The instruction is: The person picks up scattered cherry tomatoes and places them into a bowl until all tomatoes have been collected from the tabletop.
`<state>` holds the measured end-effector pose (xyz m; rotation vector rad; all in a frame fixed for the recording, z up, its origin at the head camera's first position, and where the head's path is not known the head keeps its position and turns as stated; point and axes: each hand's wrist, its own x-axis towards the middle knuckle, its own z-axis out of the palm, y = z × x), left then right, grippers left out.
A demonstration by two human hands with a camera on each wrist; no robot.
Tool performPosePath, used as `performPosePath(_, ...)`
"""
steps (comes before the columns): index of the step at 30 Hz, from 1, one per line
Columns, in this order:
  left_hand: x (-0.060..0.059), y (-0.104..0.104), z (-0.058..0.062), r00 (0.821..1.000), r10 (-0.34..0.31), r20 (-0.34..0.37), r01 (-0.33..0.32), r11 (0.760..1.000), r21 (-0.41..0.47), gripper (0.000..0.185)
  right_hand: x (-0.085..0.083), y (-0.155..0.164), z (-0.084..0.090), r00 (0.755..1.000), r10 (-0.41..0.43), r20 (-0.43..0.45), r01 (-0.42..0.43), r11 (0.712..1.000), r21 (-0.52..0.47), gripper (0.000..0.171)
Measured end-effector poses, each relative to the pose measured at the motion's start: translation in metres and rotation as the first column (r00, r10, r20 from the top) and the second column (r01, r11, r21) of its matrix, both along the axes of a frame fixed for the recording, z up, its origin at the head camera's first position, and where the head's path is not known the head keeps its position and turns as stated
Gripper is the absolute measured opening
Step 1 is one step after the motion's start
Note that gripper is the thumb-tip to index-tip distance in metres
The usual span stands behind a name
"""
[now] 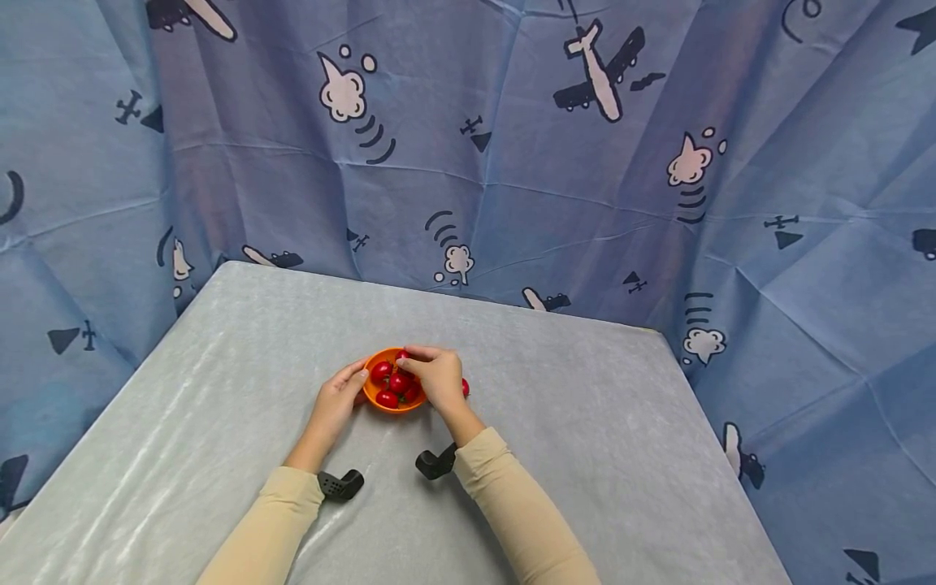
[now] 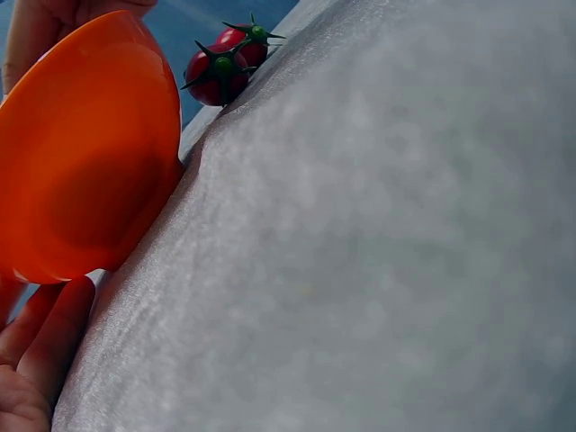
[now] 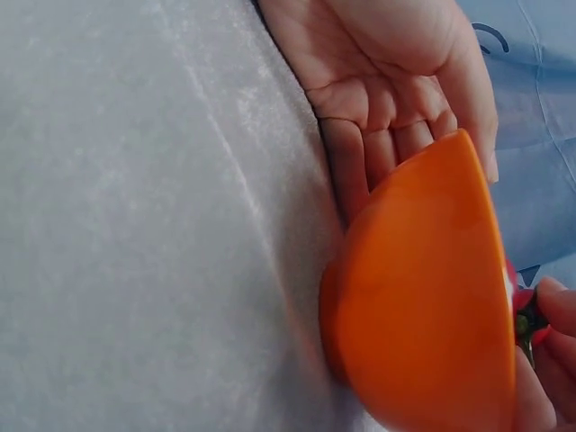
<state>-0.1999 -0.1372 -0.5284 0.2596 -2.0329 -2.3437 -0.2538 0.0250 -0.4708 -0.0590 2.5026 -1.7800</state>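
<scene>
An orange bowl [image 1: 395, 410] stands on the table with several red cherry tomatoes [image 1: 387, 399] inside. The left hand [image 1: 338, 400] holds the bowl's left side, thumb at the rim and fingers curved along the outer wall, as the right wrist view shows. Over the bowl's far right part, the right hand [image 1: 439, 380] pinches a cherry tomato [image 1: 401, 355] between thumb and fingertips. Its green stem shows by the fingertips in the right wrist view. Two more cherry tomatoes [image 2: 216, 79] lie on the table beyond the bowl in the left wrist view, partly hidden by the right hand in the head view.
A pale grey cloth covers the table [image 1: 585, 422]. Blue curtains [image 1: 512, 146] printed with planes hang behind it and at both sides. Black wrist mounts [image 1: 342, 485] sit on both forearms, close above the cloth.
</scene>
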Motion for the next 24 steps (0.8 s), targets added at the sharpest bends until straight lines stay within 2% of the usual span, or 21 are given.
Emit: performPosePath(24, 0.0001, -0.0004, -0.0002, 1.0, 0.0, -0.005, 0.0, 1.0, -0.004, 0.044, 0.001, -0.0053, -0.0047, 0.999, 0.019, -0.042, -0.015, 0.996, 0.088, 0.025)
